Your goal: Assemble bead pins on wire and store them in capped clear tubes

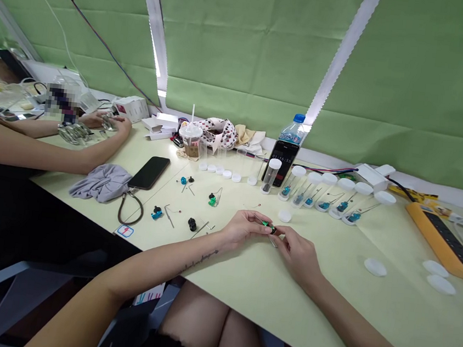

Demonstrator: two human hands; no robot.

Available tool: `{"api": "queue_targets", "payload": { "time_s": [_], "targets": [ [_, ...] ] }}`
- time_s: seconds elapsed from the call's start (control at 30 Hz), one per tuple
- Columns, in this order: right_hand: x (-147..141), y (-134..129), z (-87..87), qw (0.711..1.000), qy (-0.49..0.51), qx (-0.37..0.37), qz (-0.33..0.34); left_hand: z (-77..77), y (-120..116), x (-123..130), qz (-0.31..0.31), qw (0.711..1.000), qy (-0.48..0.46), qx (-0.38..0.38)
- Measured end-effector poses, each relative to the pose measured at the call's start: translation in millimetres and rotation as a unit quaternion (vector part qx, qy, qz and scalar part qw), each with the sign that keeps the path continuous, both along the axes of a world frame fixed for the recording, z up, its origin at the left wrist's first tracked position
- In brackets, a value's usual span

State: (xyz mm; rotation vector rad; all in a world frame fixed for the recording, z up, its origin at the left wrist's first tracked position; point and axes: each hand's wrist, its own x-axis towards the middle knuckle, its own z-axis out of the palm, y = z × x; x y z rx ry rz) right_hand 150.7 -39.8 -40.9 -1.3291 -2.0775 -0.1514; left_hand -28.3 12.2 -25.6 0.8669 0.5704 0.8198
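Pinching a small green-and-black component point(268, 226), the person's left hand point(246, 229) and right hand point(295, 256) meet just above the table point(350, 302). Each grip is closed to a narrow pinch, with the fingertips of both hands on the component, and a thin metal pin point(258, 218) sticks out from it toward the left hand. Just beyond the hands lies a white cap point(284, 216). Farther along the table, a row of clear plastic tubes point(321, 188) with white caps lie tilted, with teal pieces on pins inside them, and one upright tube point(271, 176) stands at the row's left end. Loose on the tabletop, left of the hands, are a black knob point(192, 224), a blue-and-black piece point(156, 213) and a green piece point(212, 199). Beyond them lie a black smartphone point(149, 172) and a grey cloth point(100, 182). A second phone point(280, 159) showing a timer leans against a water bottle point(293, 129). A yellow power strip point(443, 242) sits at the right, and a co-worker's hand point(94, 120) works at the far left.
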Motion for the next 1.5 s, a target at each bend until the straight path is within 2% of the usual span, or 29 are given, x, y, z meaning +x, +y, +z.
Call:
{"api": "queue_targets", "payload": {
  "time_s": [0.2, 0.87, 1.07, 1.23, 1.5],
  "targets": [
    [0.6, 0.8, -2.4, 1.000, -0.002, 0.008, -0.003, -2.0, 0.6, -0.7, -0.004, 1.000, -0.002, 0.006],
    [-1.0, -0.1, 2.3, 0.999, -0.011, -0.048, -0.012, -5.0, 2.1, -0.4, -0.007, 1.000, 0.003, 0.010],
    [-0.1, -0.2, -1.4, 0.999, 0.004, -0.021, -0.024, -3.3, 1.0, -0.7, -0.007, 1.000, -0.004, 0.007],
    [0.6, 0.1, -2.4, 1.000, -0.003, 0.002, -0.003, -1.7, 0.1, -0.2, -0.005, 1.000, -0.013, 0.007],
    [-1.3, -0.6, 1.1, 1.000, 0.002, -0.016, -0.006, 1.2, -0.9, 0.0, -0.004, 1.000, 0.002, 0.001]
  ]
}}
